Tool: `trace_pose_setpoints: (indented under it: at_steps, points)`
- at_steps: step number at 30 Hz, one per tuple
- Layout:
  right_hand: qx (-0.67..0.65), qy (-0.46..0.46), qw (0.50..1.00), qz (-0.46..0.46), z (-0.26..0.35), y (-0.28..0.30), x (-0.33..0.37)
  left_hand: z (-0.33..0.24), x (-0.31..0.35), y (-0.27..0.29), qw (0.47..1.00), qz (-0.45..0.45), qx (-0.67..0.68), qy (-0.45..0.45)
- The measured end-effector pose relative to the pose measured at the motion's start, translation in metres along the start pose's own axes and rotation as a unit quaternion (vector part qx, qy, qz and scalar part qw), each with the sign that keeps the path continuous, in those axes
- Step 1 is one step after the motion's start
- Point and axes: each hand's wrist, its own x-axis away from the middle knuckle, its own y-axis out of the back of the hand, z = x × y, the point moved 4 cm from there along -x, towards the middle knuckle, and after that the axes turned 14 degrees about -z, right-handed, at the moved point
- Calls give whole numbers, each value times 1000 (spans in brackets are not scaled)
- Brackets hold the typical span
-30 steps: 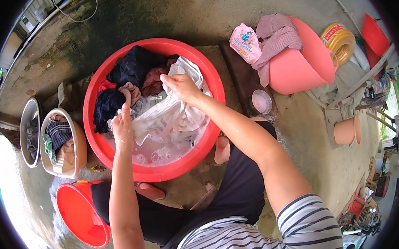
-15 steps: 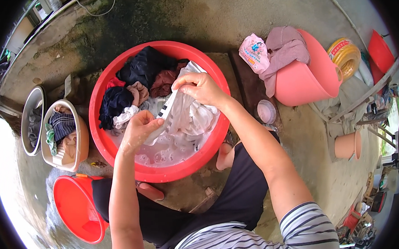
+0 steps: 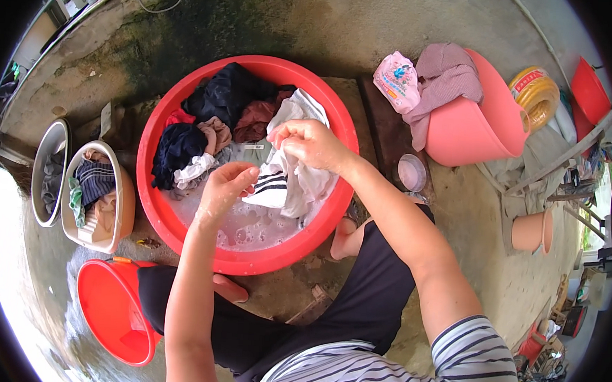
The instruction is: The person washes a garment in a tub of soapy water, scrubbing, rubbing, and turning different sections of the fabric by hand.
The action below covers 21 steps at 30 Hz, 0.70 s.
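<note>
A white garment with black stripes point(image 3: 296, 190) hangs bunched over the soapy water point(image 3: 255, 237) in a big red basin point(image 3: 154, 214). My right hand point(image 3: 312, 146) is closed on its upper part, fingers and thumb pinched together. Just left of the striped band, my left hand point(image 3: 229, 187) has its fingers curled toward the thumb; whether cloth is between them is hidden. Dark clothes point(image 3: 229, 93), a navy piece point(image 3: 176, 150), a brownish-red piece point(image 3: 254, 119) and a small white piece point(image 3: 195, 173) lie wet in the basin's far and left parts.
To the left stand a beige basin point(image 3: 123, 212) with clothes, a grey basin point(image 3: 38, 170) and a red bucket point(image 3: 93, 297). A pink tub point(image 3: 454, 133) with a mauve cloth point(image 3: 447, 77), a pink package point(image 3: 397, 82) and a small bowl point(image 3: 411, 172) are at the right.
The white garment has dropped from a stretched hold between both hands into a looser bunch, its stripes turned sideways. My left hand has shifted slightly right and up; my right hand has lowered slightly.
</note>
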Motion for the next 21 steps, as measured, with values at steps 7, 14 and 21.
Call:
trace_pose_setpoints:
  at_steps: [7,14,21]
  points:
    - [77,9,996,-31,15,-30,4,2,-4,-23,998,24,24,-45]
    - [160,55,980,-102,3,-2,-9,3,-25,28,936,-273,-64,-211]
    - [83,56,991,-85,-18,22,-21,-12,-7,29,996,-69,32,50]
